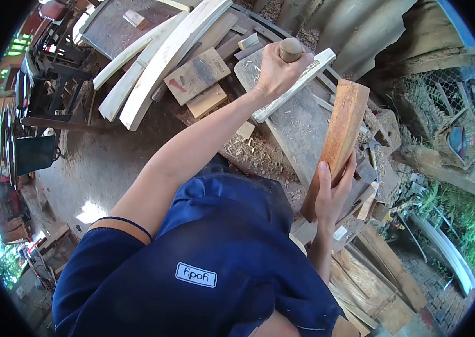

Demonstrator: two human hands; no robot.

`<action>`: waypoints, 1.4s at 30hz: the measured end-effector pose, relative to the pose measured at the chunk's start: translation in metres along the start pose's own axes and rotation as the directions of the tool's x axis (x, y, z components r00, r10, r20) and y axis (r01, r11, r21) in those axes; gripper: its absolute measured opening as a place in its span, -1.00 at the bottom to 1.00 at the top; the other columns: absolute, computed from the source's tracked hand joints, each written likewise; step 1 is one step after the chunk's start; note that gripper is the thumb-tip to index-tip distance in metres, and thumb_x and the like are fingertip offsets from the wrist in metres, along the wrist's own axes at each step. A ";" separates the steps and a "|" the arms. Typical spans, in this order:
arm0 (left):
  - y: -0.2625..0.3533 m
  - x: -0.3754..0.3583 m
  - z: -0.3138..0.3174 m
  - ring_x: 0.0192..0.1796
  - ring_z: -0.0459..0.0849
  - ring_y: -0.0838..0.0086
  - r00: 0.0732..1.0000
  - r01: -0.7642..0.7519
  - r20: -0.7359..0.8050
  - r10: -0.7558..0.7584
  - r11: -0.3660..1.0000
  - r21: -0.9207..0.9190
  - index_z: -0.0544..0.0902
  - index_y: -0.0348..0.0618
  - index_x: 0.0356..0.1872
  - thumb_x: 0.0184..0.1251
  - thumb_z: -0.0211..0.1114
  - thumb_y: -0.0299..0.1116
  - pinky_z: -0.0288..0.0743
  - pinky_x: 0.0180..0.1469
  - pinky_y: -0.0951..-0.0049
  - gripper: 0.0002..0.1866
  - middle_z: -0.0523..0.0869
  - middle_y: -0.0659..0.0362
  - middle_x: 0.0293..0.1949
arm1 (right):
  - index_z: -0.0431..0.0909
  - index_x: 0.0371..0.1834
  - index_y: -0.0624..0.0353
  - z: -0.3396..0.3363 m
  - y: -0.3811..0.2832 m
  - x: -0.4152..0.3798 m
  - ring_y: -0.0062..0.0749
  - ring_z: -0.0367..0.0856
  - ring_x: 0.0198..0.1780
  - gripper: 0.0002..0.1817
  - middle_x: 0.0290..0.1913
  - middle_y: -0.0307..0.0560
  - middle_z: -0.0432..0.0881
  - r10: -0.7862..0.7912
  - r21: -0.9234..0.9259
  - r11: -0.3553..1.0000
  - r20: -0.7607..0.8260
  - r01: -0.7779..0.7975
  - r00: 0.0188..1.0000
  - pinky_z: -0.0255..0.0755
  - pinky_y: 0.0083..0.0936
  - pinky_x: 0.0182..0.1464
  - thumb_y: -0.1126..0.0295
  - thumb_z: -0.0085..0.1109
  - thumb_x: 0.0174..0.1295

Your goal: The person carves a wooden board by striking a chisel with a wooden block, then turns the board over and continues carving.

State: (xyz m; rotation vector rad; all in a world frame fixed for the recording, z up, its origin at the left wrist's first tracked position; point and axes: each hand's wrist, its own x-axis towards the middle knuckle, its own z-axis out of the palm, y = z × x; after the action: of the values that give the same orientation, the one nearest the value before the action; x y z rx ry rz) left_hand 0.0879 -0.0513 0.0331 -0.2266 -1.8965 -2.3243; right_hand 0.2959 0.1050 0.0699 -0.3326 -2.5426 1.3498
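Note:
My left hand (278,70) is closed in a fist around the round wooden handle of a chisel (291,49). The handle's blunt end points up toward me, and the blade is hidden below the fist. Under that hand a pale, narrow piece of wood (322,60) lies across the grey workbench (291,135). On the other side, my right hand (333,188) grips the lower part of a long, thick, reddish-brown wooden block (343,121). Its thumb lies along the near face, and the block's far end tilts up and away. Block and chisel are apart.
Long curved pale timbers (161,67) lie at the upper left, beside a marked flat board (198,76) and a smaller block (207,101). Wood shavings (260,151) cover the bench's near edge. Planks (372,281) are stacked at the lower right. Corrugated sheeting (355,28) stands behind.

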 end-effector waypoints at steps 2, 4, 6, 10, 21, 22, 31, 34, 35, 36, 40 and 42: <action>-0.002 -0.001 0.002 -0.56 0.50 0.73 1.000 -0.013 -0.010 0.014 0.999 0.031 0.62 -0.20 -0.50 0.24 0.36 -0.39 0.40 -0.49 0.59 -0.83 0.59 0.33 -0.64 | 0.18 0.48 0.39 0.000 0.001 0.002 -0.03 0.47 0.32 -0.21 0.27 0.31 0.49 0.006 -0.008 1.000 0.011 -0.006 1.000 0.25 -0.18 0.37 0.14 0.24 0.33; -0.002 -0.005 0.011 -0.52 0.55 0.73 0.998 -0.048 -0.048 0.051 0.996 0.072 0.63 -0.20 -0.51 0.23 0.37 -0.36 0.46 -0.44 0.58 -0.82 0.61 0.33 -0.63 | 0.17 0.48 0.40 -0.003 -0.002 0.009 -0.02 0.46 0.32 -0.22 0.30 0.31 0.46 -0.026 -0.005 1.000 0.008 0.026 1.000 0.25 -0.17 0.37 0.17 0.23 0.32; -0.010 -0.010 0.022 -0.47 0.59 0.71 0.990 -0.119 -0.058 0.126 0.987 0.111 0.64 -0.17 -0.51 0.22 0.38 -0.37 0.52 -0.41 0.53 -0.84 0.63 0.33 -0.60 | 0.15 0.49 0.41 -0.008 -0.009 0.017 0.00 0.46 0.32 -0.22 0.33 0.32 0.43 -0.058 -0.004 0.998 0.006 0.058 0.998 0.25 -0.17 0.37 0.20 0.22 0.32; -0.015 -0.035 0.050 -0.50 0.68 0.12 0.959 -0.282 0.107 0.262 0.913 0.295 0.63 0.03 -0.50 -0.08 0.44 -0.29 0.56 -0.42 0.26 -0.86 0.65 0.06 -0.58 | 0.09 0.51 0.39 -0.014 -0.014 0.032 -0.13 0.59 0.05 -0.24 0.23 0.27 0.45 -0.221 0.027 0.973 -0.160 0.228 0.962 0.48 -0.37 0.10 0.24 0.17 0.36; -0.022 -0.051 0.067 -0.43 0.67 0.11 0.925 -0.348 0.304 0.227 0.828 0.440 0.59 0.11 -0.50 -0.11 0.40 -0.21 0.43 -0.45 0.12 -0.84 0.64 0.15 -0.58 | 0.20 0.45 0.41 -0.024 -0.002 0.019 -0.03 0.57 0.17 -0.26 0.16 0.35 0.50 0.033 0.356 0.931 -0.295 0.078 0.955 0.37 -0.30 0.25 0.33 0.22 0.23; -0.021 -0.050 0.067 -0.43 0.68 0.11 0.929 -0.341 0.295 0.225 0.830 0.441 0.60 0.11 -0.49 -0.12 0.40 -0.22 0.43 -0.45 0.11 -0.84 0.64 0.15 -0.58 | 0.20 0.45 0.41 -0.023 -0.005 0.018 -0.03 0.57 0.17 -0.26 0.16 0.35 0.50 0.036 0.356 0.931 -0.303 0.078 0.952 0.37 -0.30 0.25 0.33 0.22 0.23; -0.018 -0.053 0.043 -0.43 0.67 0.07 0.905 -0.364 0.358 0.232 0.856 0.366 0.69 0.06 -0.39 -0.14 0.43 -0.21 0.53 -0.37 0.17 -0.77 0.67 0.09 -0.53 | 0.14 0.49 0.41 -0.012 -0.001 0.018 -0.11 0.47 0.22 -0.22 0.28 0.23 0.42 -0.154 0.091 0.982 -0.105 0.163 0.983 0.30 -0.26 0.31 0.26 0.21 0.28; -0.012 -0.054 0.036 -0.53 0.65 0.22 0.895 -0.398 0.290 0.338 0.900 0.179 0.65 -0.11 -0.45 -0.13 0.45 -0.33 0.50 -0.41 0.31 -0.80 0.64 0.06 -0.55 | 0.11 0.51 0.41 -0.009 -0.012 0.029 -0.11 0.39 0.33 -0.20 0.35 0.22 0.37 -0.206 -0.047 0.976 0.088 0.211 0.975 0.25 -0.26 0.36 0.23 0.21 0.31; -0.010 -0.055 0.026 -0.53 0.64 0.39 0.899 -0.331 0.369 0.234 0.917 0.225 0.57 -0.15 -0.53 -0.05 0.44 -0.36 0.50 -0.41 0.36 -0.81 0.62 0.09 -0.58 | 0.10 0.51 0.41 -0.009 -0.012 0.033 -0.08 0.36 0.37 -0.21 0.37 0.23 0.35 -0.140 0.036 0.990 0.093 0.137 0.986 0.23 -0.25 0.38 0.24 0.21 0.32; -0.004 -0.059 0.017 -0.53 0.64 0.39 0.901 -0.325 0.368 0.228 0.918 0.227 0.57 -0.15 -0.53 -0.05 0.44 -0.36 0.50 -0.41 0.36 -0.81 0.62 0.09 -0.58 | 0.10 0.51 0.41 -0.011 -0.012 0.029 -0.05 0.32 0.41 -0.21 0.39 0.25 0.34 -0.054 0.113 0.993 0.104 0.042 0.993 0.20 -0.24 0.40 0.24 0.21 0.33; 0.007 -0.065 -0.004 -0.53 0.61 0.47 0.826 -0.321 0.516 0.229 0.942 0.095 0.55 -0.13 -0.54 0.04 0.39 -0.38 0.51 -0.40 0.42 -0.84 0.60 0.18 -0.60 | 0.20 0.48 0.34 0.002 0.009 0.046 -0.04 0.50 0.30 -0.30 0.29 0.29 0.50 -0.028 -0.091 0.995 0.120 0.039 0.992 0.32 -0.26 0.33 0.24 0.20 0.36; 0.005 -0.059 -0.009 -0.50 0.64 0.42 0.849 -0.180 0.522 0.079 0.973 0.145 0.60 -0.15 -0.49 0.00 0.42 -0.25 0.53 -0.37 0.36 -0.78 0.66 0.15 -0.54 | 0.16 0.54 0.13 0.017 0.029 0.053 0.30 0.65 0.08 -0.18 0.06 0.42 0.64 0.082 -0.224 0.974 0.188 -0.038 0.979 0.51 -0.08 0.12 0.02 0.22 0.30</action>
State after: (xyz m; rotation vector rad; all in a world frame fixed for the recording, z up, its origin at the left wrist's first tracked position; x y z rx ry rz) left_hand 0.1464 -0.0606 0.0247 -1.0135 -2.2235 -2.1137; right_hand 0.2430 0.1236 0.0421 -0.3340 -2.8778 1.1744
